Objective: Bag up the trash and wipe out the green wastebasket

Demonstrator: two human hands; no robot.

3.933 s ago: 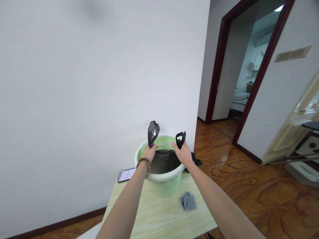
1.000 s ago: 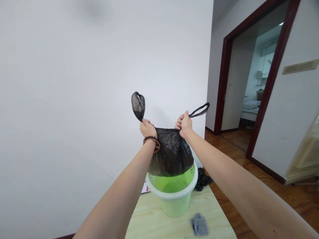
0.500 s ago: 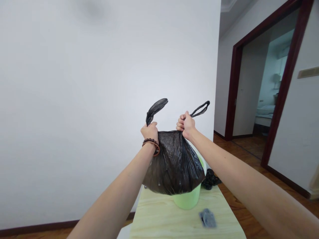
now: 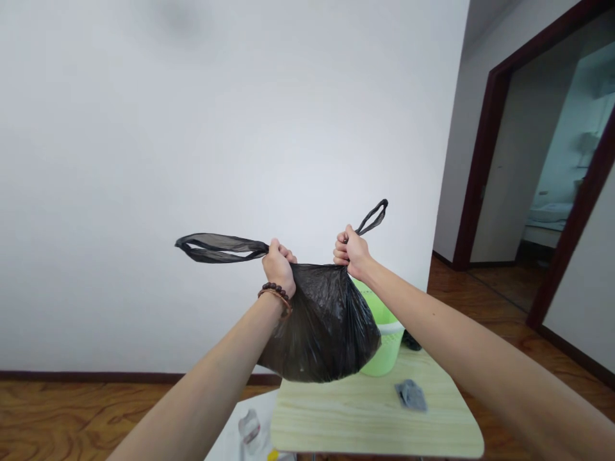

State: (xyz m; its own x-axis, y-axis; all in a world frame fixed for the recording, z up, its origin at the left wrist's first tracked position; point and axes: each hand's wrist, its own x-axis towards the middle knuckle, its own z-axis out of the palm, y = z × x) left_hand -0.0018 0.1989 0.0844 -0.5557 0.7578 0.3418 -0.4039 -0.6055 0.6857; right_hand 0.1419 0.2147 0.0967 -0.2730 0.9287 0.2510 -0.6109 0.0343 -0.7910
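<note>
Firmly, both grips (image 4: 279, 266) (image 4: 354, 251) hold a black bag (image 4: 327, 326) — wrapper (image 4: 248, 425) markings unreadable.

A pale wood-grain tabletop (image 4: 336, 422) with rounded near corners carried a light green bin (image 4: 384, 360), upright toward its far side and partly hidden, with some bunched black plastic (image 4: 412, 341) just right of it. Nearer the front, apart from the bin, a small crumpled grey piece (image 4: 410, 394) lay flat on the bare wood grain. Beside the table's left edge, a white surface (image 4: 225, 443) bore a crumpled whitish packet (image 4: 248, 427) and a yellow item (image 4: 273, 455), too little shown to identify.
</note>
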